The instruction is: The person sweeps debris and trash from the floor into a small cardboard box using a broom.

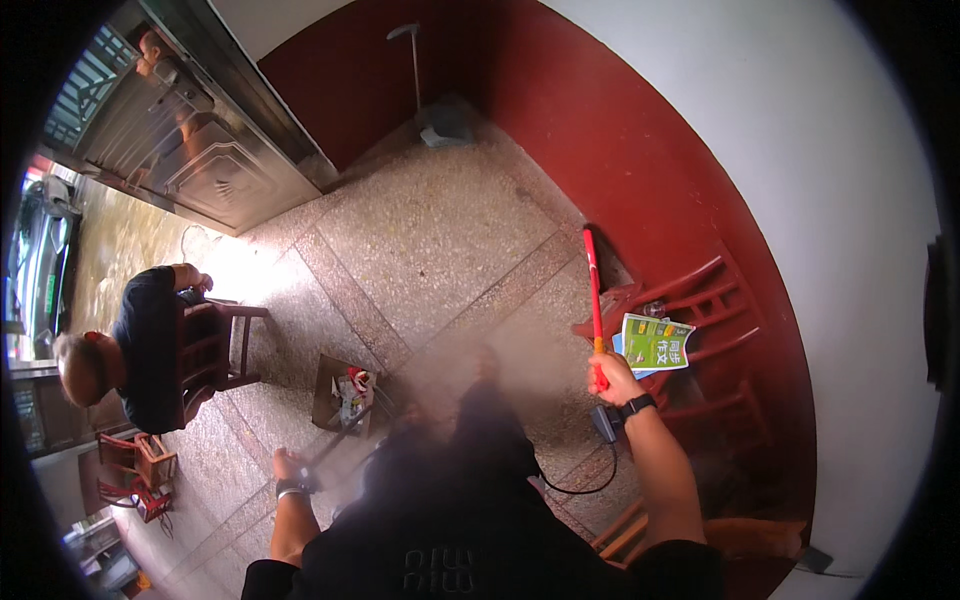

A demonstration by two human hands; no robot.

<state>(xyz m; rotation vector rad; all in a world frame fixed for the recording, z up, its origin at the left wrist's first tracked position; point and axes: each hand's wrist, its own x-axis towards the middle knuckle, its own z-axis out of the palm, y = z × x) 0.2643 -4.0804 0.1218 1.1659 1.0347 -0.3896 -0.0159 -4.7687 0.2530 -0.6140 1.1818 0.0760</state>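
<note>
My right hand (pixel 615 379) is closed around the lower end of a red pole (pixel 594 281) with an orange section near my grip. The pole's far end reaches towards the foot of the red wall. My left hand (pixel 289 465) is wrapped around a dark rod (pixel 341 437), which slants up to the side of a brown box-like container (pixel 325 390). Crumpled packaging and other litter (pixel 354 394) lie inside this container. Whether the rod is joined to it I cannot tell. A hazy blur covers the floor around my feet.
A green printed booklet (pixel 656 343) lies on red wooden chairs (pixel 720 300) at the right. A person (pixel 146 337) sits on a wooden chair (pixel 236 345) at the left. An open metal door (pixel 232 176) and a grey long-handled dustpan (pixel 446 127) stand further off.
</note>
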